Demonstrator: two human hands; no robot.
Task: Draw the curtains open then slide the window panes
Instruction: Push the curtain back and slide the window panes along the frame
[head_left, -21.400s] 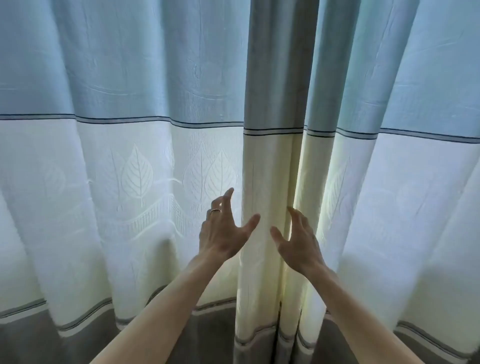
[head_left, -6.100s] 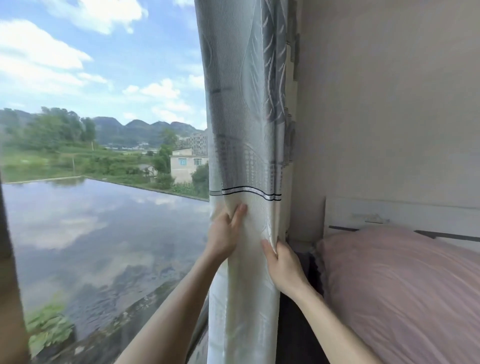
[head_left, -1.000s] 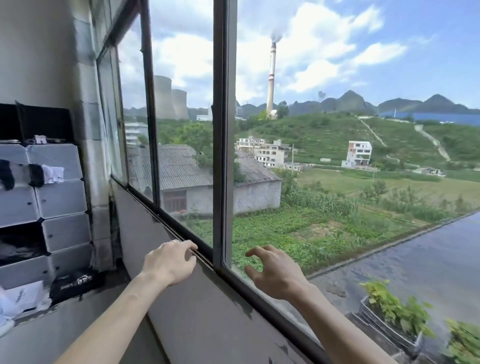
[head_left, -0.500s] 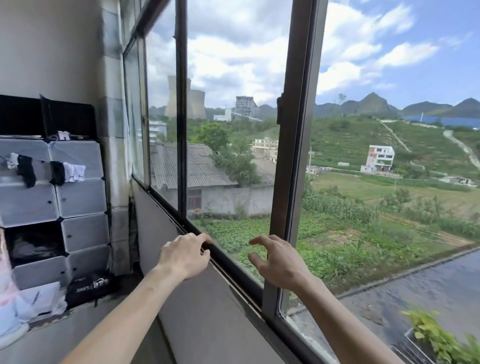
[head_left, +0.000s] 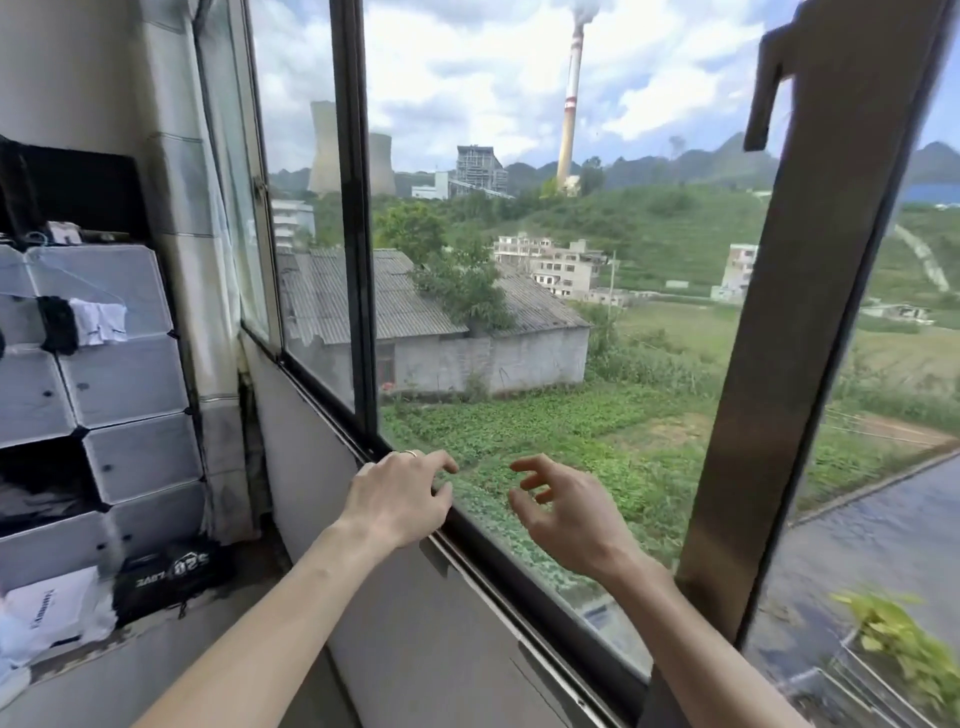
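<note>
The curtain (head_left: 208, 260) hangs bunched against the left wall beside the window. A dark window stile (head_left: 354, 208) stands left of centre. A second brown pane stile (head_left: 800, 338) with a latch (head_left: 763, 88) leans across the right. My left hand (head_left: 400, 493) rests on the bottom window track (head_left: 519, 566), fingers bent over its edge. My right hand (head_left: 566, 514) hovers in the gap between the two stiles with loosely curled fingers, holding nothing and touching no frame.
Grey plastic storage cubes (head_left: 104, 389) with clothes draped on them fill the left wall. A black box (head_left: 166, 571) and white papers (head_left: 47, 603) lie on the ledge below them. Potted green plants (head_left: 904, 649) sit outside at the lower right.
The stile with the latch has shifted far to the right, away from my right hand, widening the gap. My left hand stays on the track; my right hand has come off the stile.
</note>
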